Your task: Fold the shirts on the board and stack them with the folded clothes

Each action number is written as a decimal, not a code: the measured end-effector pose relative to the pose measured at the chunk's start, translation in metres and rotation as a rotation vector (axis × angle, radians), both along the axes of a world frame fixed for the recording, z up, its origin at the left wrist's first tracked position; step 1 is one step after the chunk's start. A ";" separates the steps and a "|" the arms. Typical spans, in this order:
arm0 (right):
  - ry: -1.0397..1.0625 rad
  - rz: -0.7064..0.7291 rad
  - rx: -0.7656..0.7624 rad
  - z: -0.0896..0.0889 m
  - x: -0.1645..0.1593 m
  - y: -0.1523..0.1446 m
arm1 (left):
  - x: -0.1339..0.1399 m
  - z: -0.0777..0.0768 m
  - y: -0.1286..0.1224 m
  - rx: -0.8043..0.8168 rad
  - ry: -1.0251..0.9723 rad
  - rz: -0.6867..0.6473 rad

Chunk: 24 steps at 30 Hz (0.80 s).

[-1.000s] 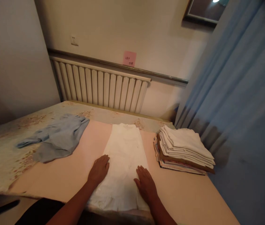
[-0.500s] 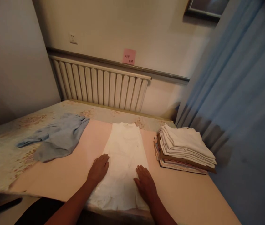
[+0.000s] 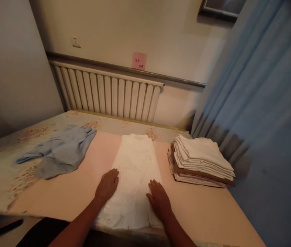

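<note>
- what are the hands doing on your feed?
- from my seat i see both lying flat. the left hand [image 3: 107, 186] has its fingers stretched forward along the left edge of the white cloth [image 3: 136, 164], and the right hand [image 3: 160, 200] lies over the right edge, thumb a little apart. neither one is gripping anything that i can see.
- and where's the white cloth?
- between them and partly under them, spread out lengthwise on the pink sheet [image 3: 202, 214]. its near end reaches the front edge, just on my side of the hands.
- anything beside it?
- on the left i've got a crumpled blue cloth [image 3: 66, 149], partly on the pink sheet and partly on the flowered cover [image 3: 6, 156]. on the right there's a pile of folded clothes [image 3: 203, 159], pale ones on top, brown lower down.
- and behind?
- a radiator [image 3: 108, 92], with a pink note [image 3: 139, 61] above it; the writing's too small for me. a blue curtain [image 3: 264, 106] hangs at the far right.
</note>
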State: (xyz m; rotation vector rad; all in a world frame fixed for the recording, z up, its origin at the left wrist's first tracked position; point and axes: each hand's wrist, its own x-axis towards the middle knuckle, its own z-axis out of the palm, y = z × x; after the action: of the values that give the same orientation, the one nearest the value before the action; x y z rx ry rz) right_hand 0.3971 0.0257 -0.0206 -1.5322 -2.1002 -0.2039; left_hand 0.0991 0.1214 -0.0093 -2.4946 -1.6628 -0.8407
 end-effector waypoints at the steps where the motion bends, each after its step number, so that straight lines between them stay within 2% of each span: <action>1: -0.006 0.004 -0.002 0.000 0.000 0.000 | 0.000 0.000 0.000 -0.002 -0.002 0.001; 10: -0.035 0.001 -0.006 0.004 0.000 -0.002 | -0.002 -0.002 0.001 -0.001 -0.016 -0.004; 15: -0.029 0.010 0.023 0.003 0.000 -0.001 | 0.001 0.014 0.009 0.000 0.004 0.025; 19: -0.034 -0.004 0.024 0.002 0.000 -0.001 | 0.028 0.023 0.005 0.033 0.012 0.072; 24: -0.060 0.018 0.026 -0.002 0.001 -0.001 | 0.070 0.010 -0.018 0.034 0.122 -0.078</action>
State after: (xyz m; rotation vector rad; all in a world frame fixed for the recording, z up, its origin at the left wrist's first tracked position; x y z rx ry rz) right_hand 0.3980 0.0251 -0.0222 -1.5093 -2.1488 -0.2730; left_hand 0.1691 0.1034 0.0003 -2.5457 -1.5107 -0.7009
